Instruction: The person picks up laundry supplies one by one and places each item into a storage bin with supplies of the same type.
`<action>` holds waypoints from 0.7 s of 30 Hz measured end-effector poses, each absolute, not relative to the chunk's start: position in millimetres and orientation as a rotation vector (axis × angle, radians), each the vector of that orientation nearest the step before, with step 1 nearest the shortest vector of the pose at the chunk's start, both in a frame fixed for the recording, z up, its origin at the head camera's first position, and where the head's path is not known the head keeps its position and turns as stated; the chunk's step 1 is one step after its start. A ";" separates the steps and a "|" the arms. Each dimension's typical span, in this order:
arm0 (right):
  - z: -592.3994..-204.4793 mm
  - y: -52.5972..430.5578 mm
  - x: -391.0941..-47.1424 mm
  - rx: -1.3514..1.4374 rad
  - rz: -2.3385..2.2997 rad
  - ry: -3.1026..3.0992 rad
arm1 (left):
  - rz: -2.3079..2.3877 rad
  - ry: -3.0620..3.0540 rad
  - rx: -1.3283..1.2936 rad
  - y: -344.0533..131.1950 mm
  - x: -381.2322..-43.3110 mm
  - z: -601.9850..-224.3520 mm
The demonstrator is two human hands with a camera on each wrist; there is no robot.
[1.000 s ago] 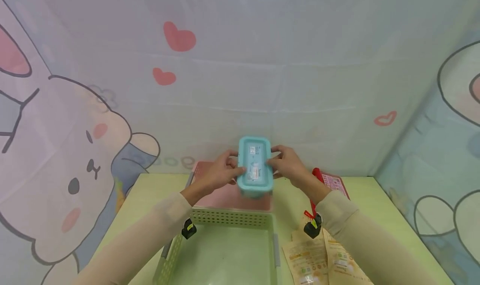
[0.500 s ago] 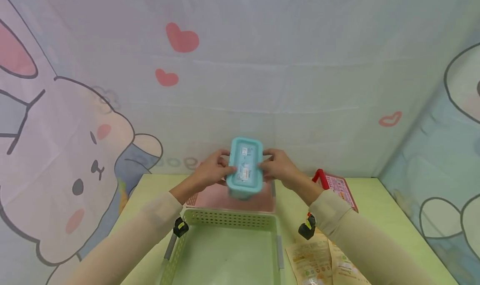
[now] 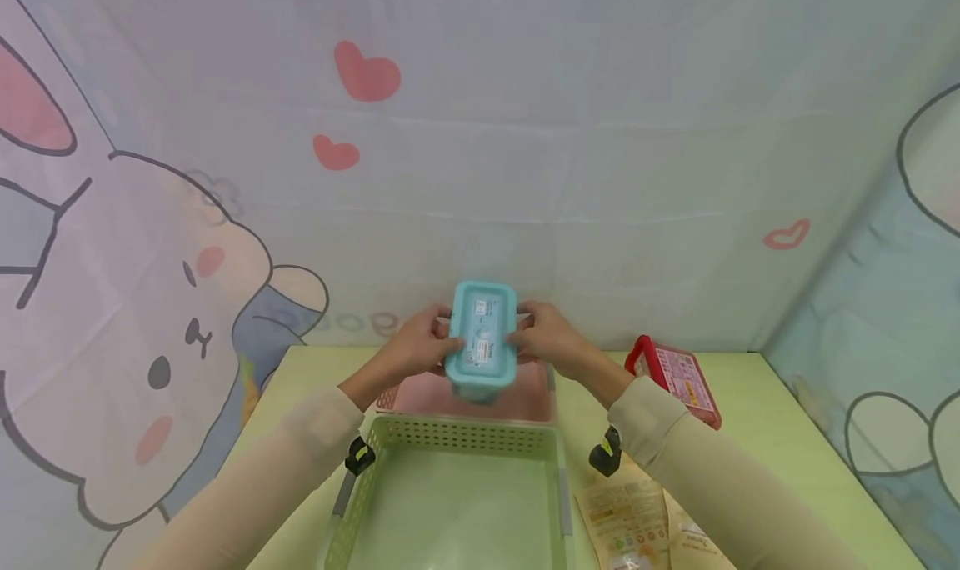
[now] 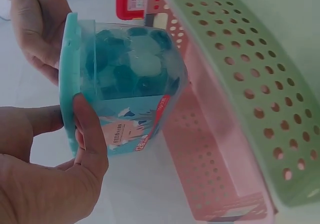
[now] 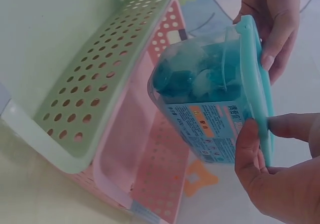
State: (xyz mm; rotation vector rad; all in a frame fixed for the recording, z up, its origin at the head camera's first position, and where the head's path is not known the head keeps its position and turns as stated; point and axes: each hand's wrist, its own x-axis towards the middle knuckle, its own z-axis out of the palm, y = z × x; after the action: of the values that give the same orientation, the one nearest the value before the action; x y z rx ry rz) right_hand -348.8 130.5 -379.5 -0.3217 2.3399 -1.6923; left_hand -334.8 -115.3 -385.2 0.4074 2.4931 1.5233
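A clear plastic tub (image 3: 480,337) with a turquoise lid is held between both hands over the pink basket (image 3: 517,399). Blue-green and whitish rounded pieces show through its wall in the left wrist view, above a printed label. My left hand (image 3: 420,341) pinches the lid's left edge, thumb on one side and fingers on the other. On the opposite edge, my right hand (image 3: 551,341) pinches the rim of the lid (image 5: 257,83) in the same way. The pink basket stands behind a green basket (image 3: 450,420), whose perforated wall sits close against it.
To the right stands a red container (image 3: 678,378) with a pink printed label. Brown printed packets (image 3: 626,516) lie beside the green basket, partly under the right forearm. A fabric backdrop (image 3: 600,178) rises behind the table (image 3: 780,437).
Both hands have carried the tub slightly left, and it now hangs a little lower over the pink basket. The view has shifted slightly, and more of the red container shows.
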 end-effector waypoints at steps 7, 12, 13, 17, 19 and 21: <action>-388.1 121.2 -349.1 -0.303 -1.697 2.345 | 1.436 2.609 0.402 -117.7 -334.7 -394.7; -397.2 115.1 -352.5 -0.294 -1.728 2.319 | 1.429 2.641 0.385 -119.1 -339.5 -402.6; -399.5 114.0 -353.4 -0.298 -1.734 2.317 | 1.427 2.645 0.385 -119.6 -340.6 -404.5; -409.4 109.2 -357.4 -0.294 -1.747 2.317 | 1.397 2.665 0.401 -123.1 -345.1 -414.1; -415.1 106.4 -359.7 -0.285 -1.740 2.330 | 1.373 2.679 0.407 -125.3 -347.4 -419.6; -420.4 103.1 -361.6 -0.276 -1.724 2.343 | 1.348 2.694 0.398 -127.4 -349.0 -425.5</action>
State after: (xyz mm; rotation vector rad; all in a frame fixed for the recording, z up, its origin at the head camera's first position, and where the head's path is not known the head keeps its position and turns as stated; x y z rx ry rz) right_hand -361.6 103.1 -420.4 -0.2755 2.3431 -1.7235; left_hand -349.0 -127.4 -425.5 0.3985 2.6940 1.3484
